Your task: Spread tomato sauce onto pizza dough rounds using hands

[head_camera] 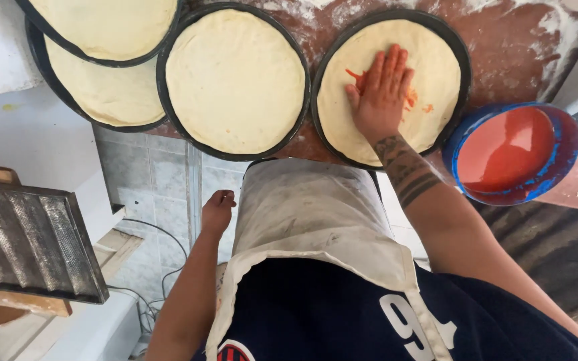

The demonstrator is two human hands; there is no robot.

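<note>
The floured reddish worktop is carrying everything, and the places here are being given from the sauced dough round, which is lying in a dark round pan in front of the person. Next in size are coming three more pans: one plain dough round is sitting just beside it on the person's left, and two further rounds are overlapping each other beyond that, well apart from it. None of those three is showing any red, so by the look of it only the one round is being worked and most of the batch is waiting.

Just beside that round on the person's right, a blue bowl is standing at the worktop's edge, holding smooth red sauce that is covering its bottom and smearing its wall.

The right hand is pressing flat on the sauced round, fingers lying close together and stretched out, gripping nothing; red streaks are showing only around the palm, while the rest of the dough is remaining pale. The left hand is hanging below the worktop, well apart from the round, beside the pale apron, its fingers curling loosely inward around nothing visible
</note>
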